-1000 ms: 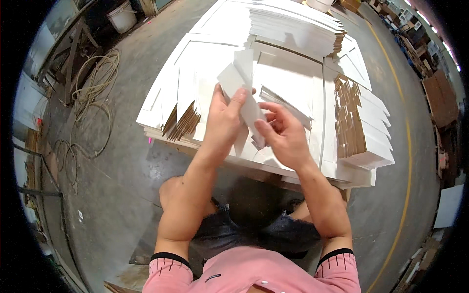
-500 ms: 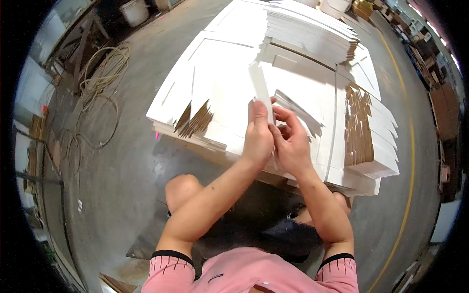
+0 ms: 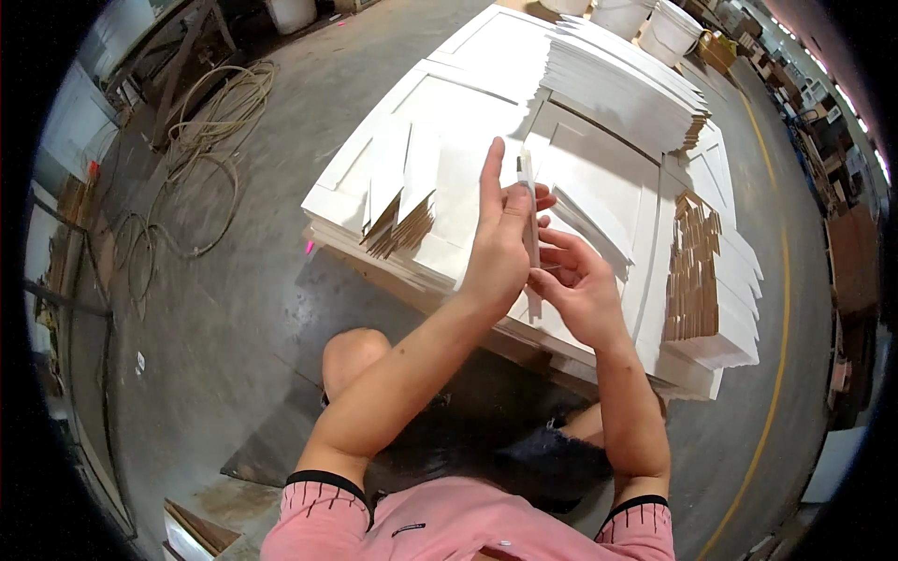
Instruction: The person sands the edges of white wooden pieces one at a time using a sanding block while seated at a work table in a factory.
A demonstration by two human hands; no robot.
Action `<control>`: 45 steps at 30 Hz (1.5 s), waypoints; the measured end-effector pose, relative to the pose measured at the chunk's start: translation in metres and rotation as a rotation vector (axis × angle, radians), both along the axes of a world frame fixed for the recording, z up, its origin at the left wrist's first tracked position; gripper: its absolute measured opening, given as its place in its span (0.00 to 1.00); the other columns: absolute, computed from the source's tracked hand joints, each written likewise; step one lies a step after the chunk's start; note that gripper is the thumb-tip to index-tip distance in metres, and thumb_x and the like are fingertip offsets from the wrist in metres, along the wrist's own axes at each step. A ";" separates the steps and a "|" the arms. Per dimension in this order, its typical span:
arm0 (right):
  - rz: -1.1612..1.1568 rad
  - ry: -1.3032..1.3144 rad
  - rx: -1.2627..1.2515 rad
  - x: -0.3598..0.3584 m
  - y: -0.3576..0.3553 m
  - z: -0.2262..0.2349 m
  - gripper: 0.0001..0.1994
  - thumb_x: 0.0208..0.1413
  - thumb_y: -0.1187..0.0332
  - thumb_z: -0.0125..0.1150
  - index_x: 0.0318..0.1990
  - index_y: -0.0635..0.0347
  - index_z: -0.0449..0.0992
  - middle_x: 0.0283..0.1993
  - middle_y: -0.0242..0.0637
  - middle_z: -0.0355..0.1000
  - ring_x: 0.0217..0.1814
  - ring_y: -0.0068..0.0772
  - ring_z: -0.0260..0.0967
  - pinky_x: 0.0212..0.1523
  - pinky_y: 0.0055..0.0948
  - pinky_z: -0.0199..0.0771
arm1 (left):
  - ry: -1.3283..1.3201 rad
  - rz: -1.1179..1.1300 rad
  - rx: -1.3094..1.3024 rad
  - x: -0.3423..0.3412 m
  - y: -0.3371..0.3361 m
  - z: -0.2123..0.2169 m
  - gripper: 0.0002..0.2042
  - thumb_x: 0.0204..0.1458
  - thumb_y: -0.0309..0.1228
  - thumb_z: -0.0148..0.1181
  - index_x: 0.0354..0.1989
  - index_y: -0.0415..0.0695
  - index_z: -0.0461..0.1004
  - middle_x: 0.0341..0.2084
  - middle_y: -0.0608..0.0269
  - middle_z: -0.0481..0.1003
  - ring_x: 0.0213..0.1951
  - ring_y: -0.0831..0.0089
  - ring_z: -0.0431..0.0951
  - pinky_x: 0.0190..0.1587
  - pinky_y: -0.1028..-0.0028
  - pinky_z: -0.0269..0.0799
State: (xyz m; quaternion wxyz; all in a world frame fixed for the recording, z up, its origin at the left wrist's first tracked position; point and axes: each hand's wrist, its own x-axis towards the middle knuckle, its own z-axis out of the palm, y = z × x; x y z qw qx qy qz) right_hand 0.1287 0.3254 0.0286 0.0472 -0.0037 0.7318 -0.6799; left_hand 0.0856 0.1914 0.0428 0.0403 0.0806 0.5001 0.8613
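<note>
You hold a thin white cardboard piece (image 3: 528, 220) edge-on above the near edge of the white panel bench (image 3: 468, 103). Your left hand (image 3: 498, 245) pinches its upper part, your right hand (image 3: 578, 285) grips below. Folding appears underway; next, press the crease squarely.

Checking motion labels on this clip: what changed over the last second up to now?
Both hands lifted a narrow white card piece off the work surface; the left hand and right hand now hold the card piece edge-on, upright between them. A second ago they pressed a wider folded piece low on the sheets. The white card stacks, the brown-edged stack and the hose coil stayed put.
</note>
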 end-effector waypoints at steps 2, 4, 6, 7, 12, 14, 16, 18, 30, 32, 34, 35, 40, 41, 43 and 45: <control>0.045 -0.048 -0.016 -0.001 0.007 0.007 0.27 0.53 0.73 0.69 0.62 0.62 0.69 0.49 0.46 0.79 0.50 0.34 0.77 0.51 0.33 0.77 | 0.039 -0.030 -0.015 0.001 -0.004 0.007 0.27 0.71 0.40 0.35 0.76 0.51 0.41 0.50 0.49 0.69 0.53 0.63 0.72 0.59 0.62 0.68; 0.041 -0.066 -0.041 0.002 0.002 0.018 0.29 0.52 0.74 0.70 0.62 0.61 0.68 0.46 0.45 0.78 0.49 0.33 0.77 0.51 0.32 0.77 | 0.104 -0.045 -0.094 -0.002 -0.013 0.005 0.27 0.68 0.35 0.45 0.73 0.50 0.47 0.47 0.51 0.70 0.50 0.68 0.73 0.55 0.66 0.70; 0.063 -0.032 -0.031 0.004 0.005 0.019 0.30 0.51 0.74 0.70 0.62 0.61 0.67 0.45 0.44 0.78 0.49 0.33 0.77 0.51 0.32 0.77 | 0.162 -0.115 -0.152 -0.005 -0.021 0.009 0.27 0.66 0.31 0.52 0.71 0.48 0.51 0.46 0.52 0.71 0.48 0.70 0.74 0.53 0.69 0.71; 0.068 -0.050 -0.020 0.006 0.005 0.023 0.31 0.51 0.74 0.70 0.63 0.61 0.65 0.46 0.44 0.78 0.48 0.32 0.77 0.51 0.32 0.77 | 0.134 -0.098 -0.127 -0.005 -0.025 0.012 0.27 0.61 0.27 0.60 0.66 0.47 0.56 0.43 0.55 0.73 0.43 0.73 0.75 0.48 0.73 0.73; 0.095 -0.039 -0.232 0.009 -0.004 0.023 0.29 0.56 0.72 0.66 0.65 0.66 0.62 0.49 0.46 0.75 0.48 0.33 0.76 0.48 0.32 0.77 | 0.142 -0.116 -0.169 -0.009 -0.047 0.023 0.25 0.59 0.29 0.62 0.63 0.50 0.60 0.41 0.53 0.76 0.40 0.69 0.79 0.42 0.71 0.76; 0.104 -0.082 -0.474 0.006 -0.005 0.019 0.27 0.59 0.71 0.62 0.65 0.67 0.62 0.48 0.47 0.75 0.47 0.37 0.77 0.48 0.36 0.79 | 0.077 -0.140 -0.006 -0.008 -0.056 0.032 0.25 0.59 0.28 0.63 0.63 0.50 0.60 0.42 0.51 0.76 0.41 0.69 0.80 0.42 0.71 0.77; 0.116 -0.108 -0.400 0.001 -0.009 0.025 0.26 0.63 0.69 0.58 0.66 0.66 0.61 0.51 0.46 0.74 0.49 0.35 0.76 0.49 0.35 0.78 | 0.129 -0.102 -0.118 -0.009 -0.068 0.037 0.28 0.60 0.36 0.62 0.67 0.49 0.58 0.45 0.51 0.76 0.43 0.68 0.79 0.45 0.70 0.76; 0.129 -0.110 -0.386 -0.007 -0.016 0.031 0.26 0.63 0.69 0.57 0.67 0.66 0.61 0.53 0.45 0.73 0.51 0.34 0.75 0.50 0.34 0.77 | 0.187 0.028 -0.347 -0.010 -0.080 0.045 0.33 0.59 0.47 0.63 0.68 0.45 0.59 0.47 0.52 0.76 0.45 0.65 0.78 0.44 0.70 0.74; 0.020 -0.098 0.064 -0.119 -0.098 0.010 0.28 0.58 0.63 0.62 0.62 0.72 0.69 0.40 0.36 0.76 0.34 0.24 0.74 0.34 0.24 0.73 | 0.032 0.306 -0.997 -0.070 -0.154 -0.015 0.39 0.52 0.34 0.55 0.71 0.29 0.48 0.70 0.35 0.52 0.73 0.48 0.50 0.73 0.65 0.46; 0.038 -0.074 0.168 -0.119 -0.103 0.010 0.27 0.58 0.62 0.63 0.61 0.73 0.70 0.38 0.36 0.76 0.33 0.22 0.74 0.32 0.24 0.72 | 0.038 0.252 -1.005 -0.069 -0.148 -0.018 0.39 0.52 0.34 0.53 0.71 0.29 0.47 0.71 0.35 0.51 0.73 0.49 0.50 0.73 0.66 0.45; 0.022 -0.015 0.283 -0.118 -0.103 0.009 0.27 0.57 0.61 0.63 0.59 0.72 0.72 0.38 0.37 0.78 0.32 0.23 0.75 0.32 0.24 0.73 | 0.029 0.218 -1.033 -0.067 -0.146 -0.015 0.39 0.52 0.35 0.50 0.71 0.29 0.47 0.71 0.35 0.51 0.74 0.50 0.49 0.74 0.67 0.45; 0.026 0.022 0.320 -0.118 -0.104 0.008 0.27 0.57 0.61 0.63 0.58 0.72 0.73 0.38 0.38 0.78 0.32 0.23 0.75 0.34 0.25 0.74 | 0.034 0.210 -1.047 -0.067 -0.147 -0.015 0.39 0.52 0.35 0.50 0.71 0.28 0.47 0.71 0.35 0.51 0.74 0.50 0.49 0.74 0.67 0.45; 0.014 0.217 0.522 -0.119 -0.108 -0.002 0.25 0.56 0.57 0.63 0.54 0.69 0.77 0.43 0.47 0.80 0.44 0.40 0.79 0.48 0.33 0.76 | 0.059 0.171 -0.980 -0.069 -0.151 -0.014 0.36 0.54 0.34 0.47 0.71 0.29 0.48 0.71 0.37 0.51 0.74 0.52 0.48 0.74 0.68 0.44; 0.045 0.180 0.472 -0.119 -0.105 -0.001 0.26 0.56 0.54 0.63 0.54 0.68 0.77 0.45 0.48 0.80 0.50 0.43 0.77 0.52 0.36 0.74 | 0.043 0.154 -0.933 -0.067 -0.150 -0.009 0.36 0.55 0.33 0.46 0.72 0.29 0.48 0.71 0.38 0.51 0.74 0.53 0.48 0.73 0.68 0.44; 0.026 0.163 0.432 -0.118 -0.094 0.004 0.26 0.57 0.53 0.62 0.55 0.66 0.77 0.47 0.48 0.79 0.50 0.44 0.77 0.52 0.37 0.74 | 0.093 0.191 -0.899 -0.070 -0.150 -0.008 0.34 0.57 0.33 0.46 0.72 0.31 0.49 0.72 0.42 0.52 0.74 0.55 0.48 0.73 0.69 0.43; -0.033 0.106 0.442 -0.113 -0.073 0.016 0.27 0.57 0.50 0.62 0.56 0.62 0.77 0.49 0.48 0.78 0.52 0.44 0.76 0.53 0.39 0.73 | 0.136 0.421 -0.882 -0.065 -0.155 -0.005 0.30 0.60 0.31 0.48 0.72 0.38 0.54 0.70 0.42 0.57 0.70 0.52 0.58 0.71 0.65 0.52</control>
